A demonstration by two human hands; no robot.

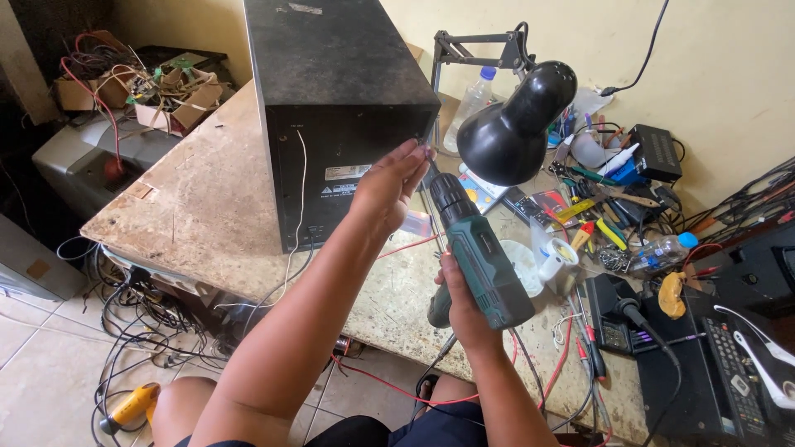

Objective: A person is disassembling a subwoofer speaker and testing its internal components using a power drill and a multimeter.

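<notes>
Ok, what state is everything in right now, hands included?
right hand: gripping the drill's handle.
left hand: fingers at the drill bit's tip, against the speaker cabinet's back corner.
green cordless drill: held up, pointed at the cabinet.
black speaker cabinet: upright on the worktable, back panel facing the camera.
black desk lamp: tilted down; cannot tell if lit.
clear plastic bottle: upright, capped.
</notes>
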